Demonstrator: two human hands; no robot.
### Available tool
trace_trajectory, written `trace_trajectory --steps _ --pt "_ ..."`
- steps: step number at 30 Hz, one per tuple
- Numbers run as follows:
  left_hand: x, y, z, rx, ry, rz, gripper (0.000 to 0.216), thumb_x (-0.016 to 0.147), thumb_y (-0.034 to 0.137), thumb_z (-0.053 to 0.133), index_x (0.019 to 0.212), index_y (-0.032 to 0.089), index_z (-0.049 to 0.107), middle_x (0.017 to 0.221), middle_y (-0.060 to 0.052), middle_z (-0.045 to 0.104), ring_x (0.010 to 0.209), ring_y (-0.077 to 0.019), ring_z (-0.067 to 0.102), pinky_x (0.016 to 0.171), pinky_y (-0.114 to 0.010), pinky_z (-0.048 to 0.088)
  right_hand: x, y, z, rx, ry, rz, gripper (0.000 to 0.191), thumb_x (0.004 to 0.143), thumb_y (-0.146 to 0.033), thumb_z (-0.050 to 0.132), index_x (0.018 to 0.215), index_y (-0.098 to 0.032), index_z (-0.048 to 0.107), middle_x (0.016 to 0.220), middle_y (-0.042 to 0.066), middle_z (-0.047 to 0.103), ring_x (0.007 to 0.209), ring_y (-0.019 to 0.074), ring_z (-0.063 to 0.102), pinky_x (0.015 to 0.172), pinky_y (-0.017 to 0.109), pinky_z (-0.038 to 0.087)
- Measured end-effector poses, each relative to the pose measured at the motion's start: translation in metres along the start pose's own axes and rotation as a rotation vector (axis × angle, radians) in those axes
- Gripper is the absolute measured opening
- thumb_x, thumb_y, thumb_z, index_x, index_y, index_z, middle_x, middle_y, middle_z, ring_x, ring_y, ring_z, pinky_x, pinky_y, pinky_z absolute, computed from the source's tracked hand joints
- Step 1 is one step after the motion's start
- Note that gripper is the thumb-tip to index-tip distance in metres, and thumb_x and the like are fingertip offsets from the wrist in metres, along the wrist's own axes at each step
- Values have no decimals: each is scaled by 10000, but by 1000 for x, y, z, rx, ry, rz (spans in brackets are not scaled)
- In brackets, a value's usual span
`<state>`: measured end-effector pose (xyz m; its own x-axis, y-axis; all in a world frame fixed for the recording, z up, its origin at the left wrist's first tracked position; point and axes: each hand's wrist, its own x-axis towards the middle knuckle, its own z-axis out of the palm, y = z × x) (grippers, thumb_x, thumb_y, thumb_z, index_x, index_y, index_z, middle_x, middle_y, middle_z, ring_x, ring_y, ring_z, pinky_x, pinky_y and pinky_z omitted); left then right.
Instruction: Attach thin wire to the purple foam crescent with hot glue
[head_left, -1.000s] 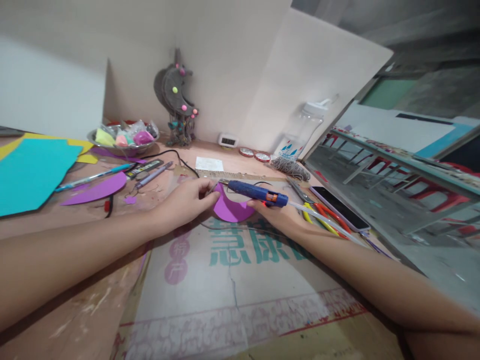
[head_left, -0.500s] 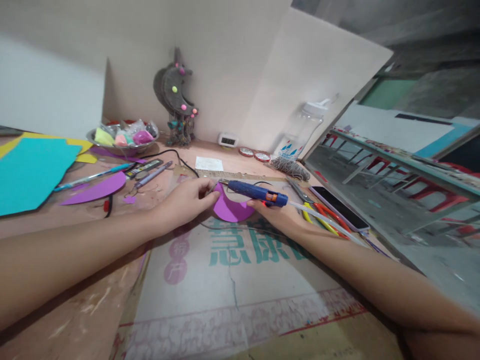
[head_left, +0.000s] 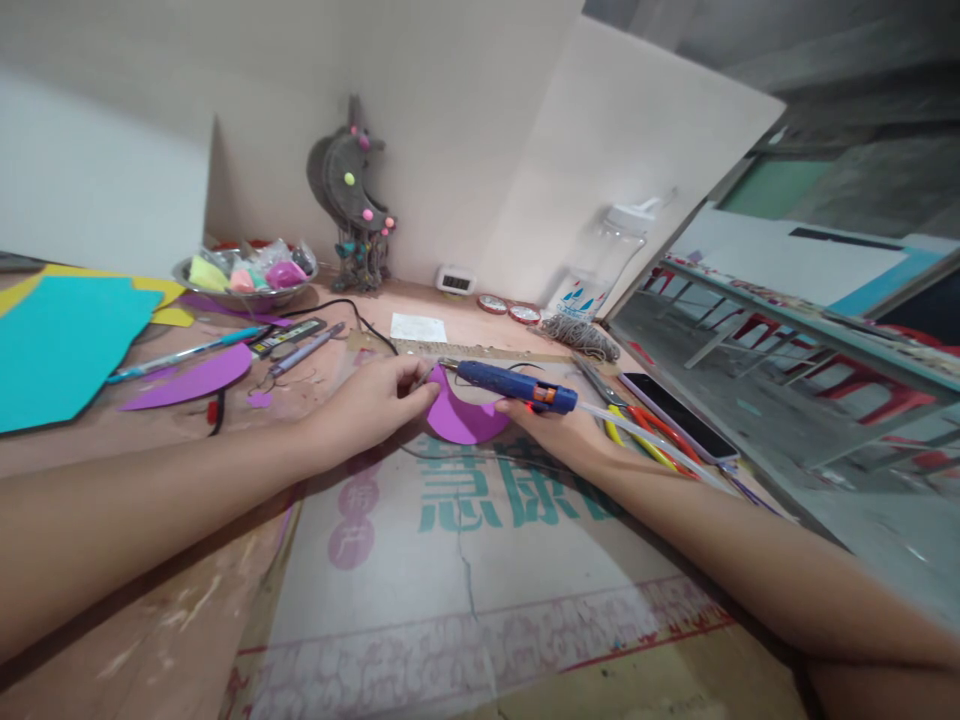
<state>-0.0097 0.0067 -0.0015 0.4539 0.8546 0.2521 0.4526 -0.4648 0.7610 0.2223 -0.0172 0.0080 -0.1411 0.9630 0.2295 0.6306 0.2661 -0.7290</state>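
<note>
Between my hands is a purple paper crescent, curved side toward me, over a printed cardboard sheet. My left hand pinches the crescent's left tip between thumb and fingers. In my right hand is a blue hot glue gun, its handle hidden by the hand, with a clear glue stick poking out of its back end. The gun's metal nozzle points left and is right by the crescent's left tip; whether it touches cannot be made out. My right thumb lies at the crescent's right tip.
Scissors, orange-and-yellow handles and a phone lie right of my right hand. Behind stand a clear bottle, grey yarn, a small clock and a grey moon ornament. Leftward are a clay bowl, pens and blue paper.
Almost nothing differs. Both hands, the glue gun and the purple crescent keep practically the same places.
</note>
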Motion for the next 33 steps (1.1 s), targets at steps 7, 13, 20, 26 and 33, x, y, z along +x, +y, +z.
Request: trace_trajectory --steps 7,13,20,26,33 --pt "0 2 0 1 -1 0 204 862 301 453 720 175 527 625 19 540 569 -121 480 519 -231 338 -1 -2 -1 -25 -14 22 247 731 -452 629 727 -208 594 685 0 605 653 164 561 592 268 454" --pt "1 0 1 2 5 16 195 855 290 461 711 173 521 632 19 536 581 -120 481 529 -233 339 -1 -2 -1 -56 -4 40 292 719 -495 632 734 -208 580 668 3 599 641 166 561 574 270 454" --pt "1 -2 1 -6 -7 16 196 864 294 456 729 172 529 641 21 534 590 -120 483 537 -231 344 -1 -2 -2 -63 -3 33 291 718 -490 629 720 -210 549 650 -8 568 617 155 540 562 268 442" --pt "1 2 0 -6 -4 6 192 859 289 456 729 171 533 639 20 537 583 -120 483 529 -229 340 -1 -2 -2 -65 23 15 290 713 -487 640 701 -216 536 655 -4 554 619 162 532 573 279 435" --pt "0 0 0 -11 -5 16 187 854 288 453 737 172 542 650 12 547 589 -124 484 529 -228 344 -2 -3 -2 -33 6 35 283 726 -478 627 768 -202 577 705 -1 591 649 152 543 593 267 441"
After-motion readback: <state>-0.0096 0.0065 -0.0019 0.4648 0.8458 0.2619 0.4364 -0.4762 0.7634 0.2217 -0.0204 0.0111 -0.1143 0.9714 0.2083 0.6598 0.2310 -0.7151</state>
